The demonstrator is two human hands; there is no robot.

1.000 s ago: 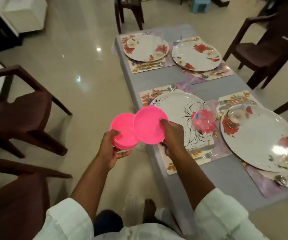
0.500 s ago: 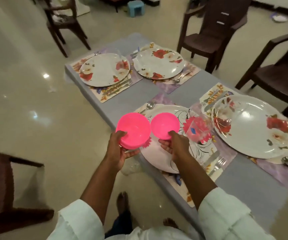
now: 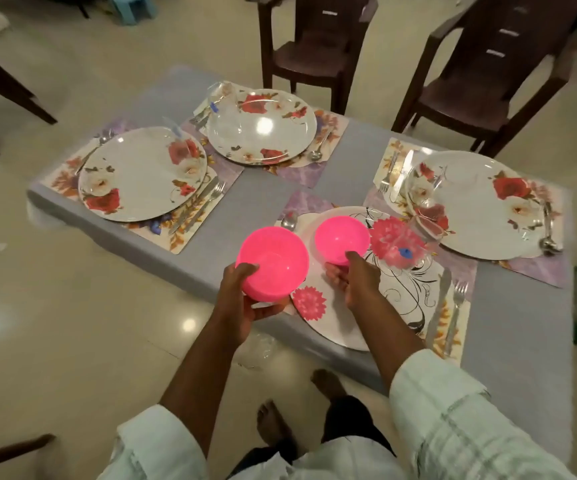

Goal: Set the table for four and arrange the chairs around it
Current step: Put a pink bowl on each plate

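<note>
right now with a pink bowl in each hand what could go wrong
The right hand holds its bowl over the near plate, close to a clear glass; setting it down could knock the glass. The left hand grips the other bowl beyond the table edge, so a slip drops it.

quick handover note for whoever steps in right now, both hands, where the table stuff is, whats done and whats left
Left hand grips a stack of pink bowls, held beside the table's near edge.
Right hand holds a single pink bowl over the near black-swirl plate; whether it touches the plate cannot be told.

Done: four placemats on the grey table, each with a plate and cutlery; three plates are red-flowered.

Left: set this bowl down, then the stacked ones at the other places. Two brown chairs stand at the far side; the rest likely still need arranging.
</note>
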